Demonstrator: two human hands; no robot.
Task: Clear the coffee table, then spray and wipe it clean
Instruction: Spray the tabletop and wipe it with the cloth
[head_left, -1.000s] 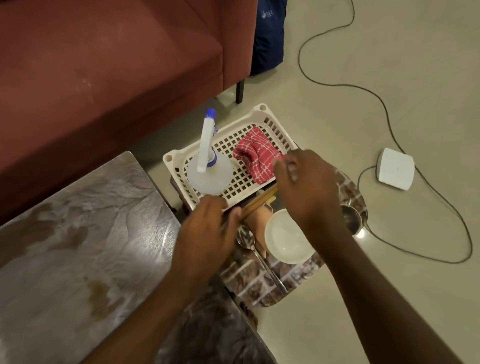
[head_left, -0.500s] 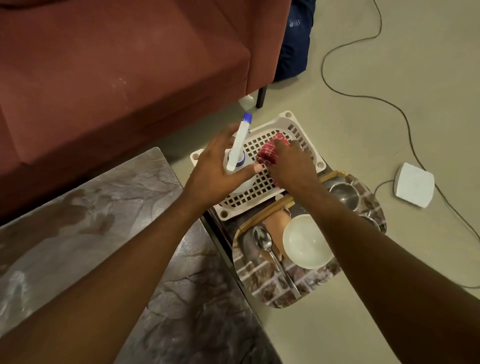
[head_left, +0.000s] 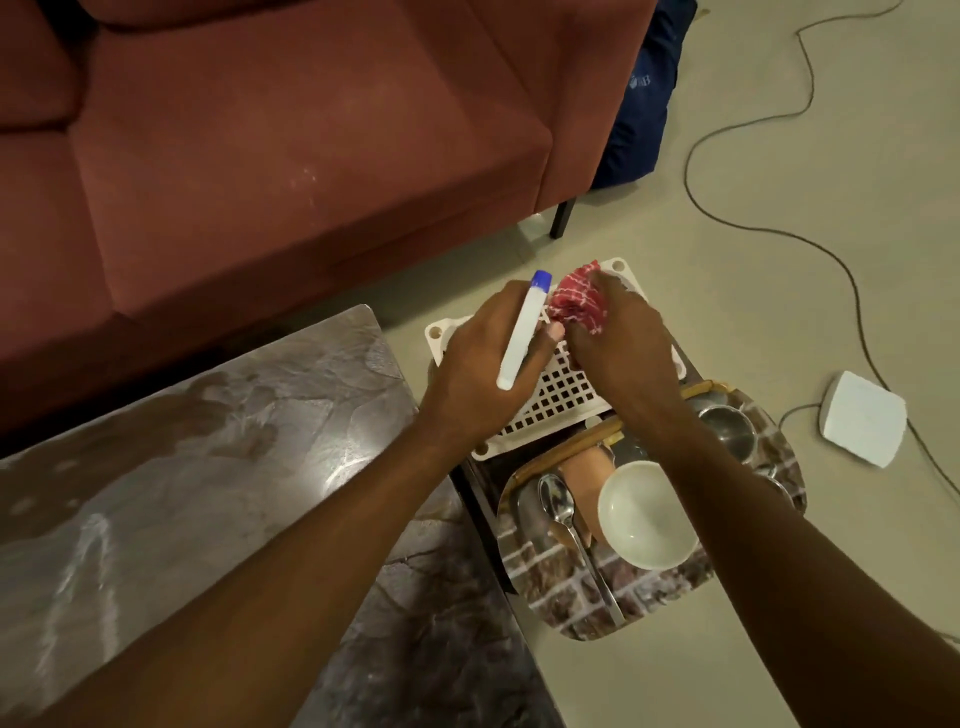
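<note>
White print on navy bag (head_left: 640, 109), too blurred to read; no other text legible.

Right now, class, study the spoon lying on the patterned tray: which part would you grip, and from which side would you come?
Probably the handle's free end, pinched from above on the viewer's side. The spoon lies flat on the tray, its scoop beside the white bowl, while its thin handle runs toward the tray's near edge, away from crowding.
</note>
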